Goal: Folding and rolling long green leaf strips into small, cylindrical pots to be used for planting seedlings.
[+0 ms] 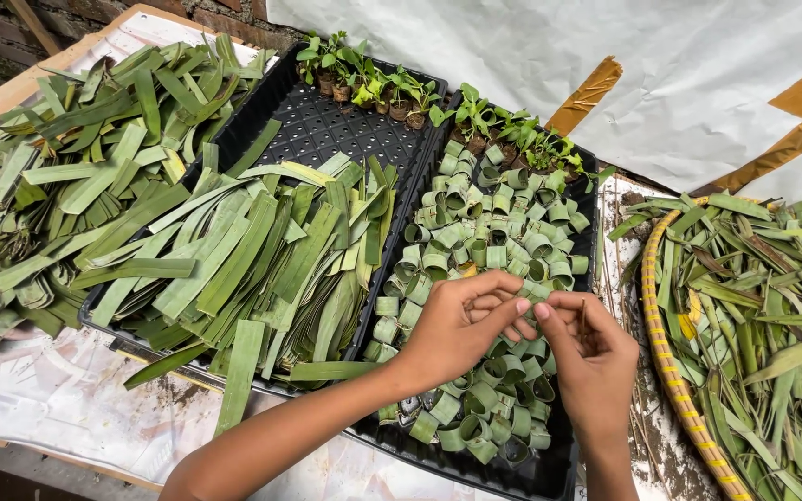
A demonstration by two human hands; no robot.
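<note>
Green strips of cut leaf [262, 269] fill the left black plastic tray [327, 125]; rolled green leaf rings [485, 232] fill the right one. Above the rings, the left hand [461, 325] pinches a leaf ring [526, 295], fingers curled nearly closed. The right hand [591, 357], thumb and forefinger closed, holds a thin brown sliver [583, 315]; keeping the coil tight while pinning looks advisable.

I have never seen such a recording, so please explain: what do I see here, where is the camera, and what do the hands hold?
There is no machine. One camera sits on a person's head and looks down at their bare hands. The left hand and right hand meet over a black tray full of small rolled leaf rings; they pinch something small that I cannot make out. A second black tray holds long cut leaf strips. Small seedlings stand at the far ends. More leaves lie left, and a woven basket of leaf scraps is right.
</note>
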